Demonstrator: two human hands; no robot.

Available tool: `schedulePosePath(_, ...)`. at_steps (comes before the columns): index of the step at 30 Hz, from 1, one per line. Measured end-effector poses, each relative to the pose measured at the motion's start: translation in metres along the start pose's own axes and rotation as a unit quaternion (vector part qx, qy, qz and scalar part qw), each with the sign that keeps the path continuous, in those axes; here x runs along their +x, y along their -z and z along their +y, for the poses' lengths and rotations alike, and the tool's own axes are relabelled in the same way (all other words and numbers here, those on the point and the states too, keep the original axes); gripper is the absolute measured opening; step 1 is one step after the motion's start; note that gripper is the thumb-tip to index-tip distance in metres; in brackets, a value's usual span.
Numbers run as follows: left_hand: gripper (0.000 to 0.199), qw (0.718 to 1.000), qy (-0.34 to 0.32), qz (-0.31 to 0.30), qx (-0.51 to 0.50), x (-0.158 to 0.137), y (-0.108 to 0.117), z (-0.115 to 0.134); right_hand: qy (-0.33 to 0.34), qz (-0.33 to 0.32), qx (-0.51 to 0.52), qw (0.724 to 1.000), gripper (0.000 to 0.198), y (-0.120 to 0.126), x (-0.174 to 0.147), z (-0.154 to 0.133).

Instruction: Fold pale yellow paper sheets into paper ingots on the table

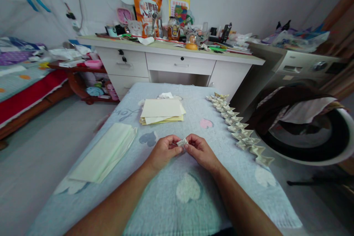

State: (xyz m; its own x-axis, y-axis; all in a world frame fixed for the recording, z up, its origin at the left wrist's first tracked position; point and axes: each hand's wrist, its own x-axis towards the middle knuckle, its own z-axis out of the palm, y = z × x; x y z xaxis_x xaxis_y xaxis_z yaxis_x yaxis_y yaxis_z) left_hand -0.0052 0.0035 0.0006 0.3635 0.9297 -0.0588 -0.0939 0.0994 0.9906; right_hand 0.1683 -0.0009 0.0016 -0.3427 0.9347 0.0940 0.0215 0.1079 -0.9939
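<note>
Between my two hands is a small piece of folded paper [182, 142], pale with darker marks. The fingers and thumb of my left hand [167, 148] pinch its left end. On its other end, the fingertips of my right hand [199, 149] are closed. Beyond my hands lies a stack of cream and yellow paper sheets [162, 109]. Long pale green folded sheets [106, 153] rest to the left. A row of folded paper boat shapes [234, 123] runs along the right side, with a patterned yellowish one [221, 96] at its far end.
A light blue heart-patterned cloth [221, 188] covers the table under my hands. Crumpled white tissue [165, 96] sits behind the stack. A cluttered white desk [179, 62] stands ahead. At right is a washing machine [301, 66], its door open with dark laundry hanging out. A bed [30, 81] is at left.
</note>
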Motion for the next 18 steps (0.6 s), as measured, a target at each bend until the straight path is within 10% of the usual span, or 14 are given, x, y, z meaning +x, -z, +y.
schedulePosePath(18,0.022,0.997,-0.002,0.007,0.072,-0.001,-0.0041,0.0023,0.012,0.02,0.03,0.999,0.028,-0.0027,-0.0001,-0.0018)
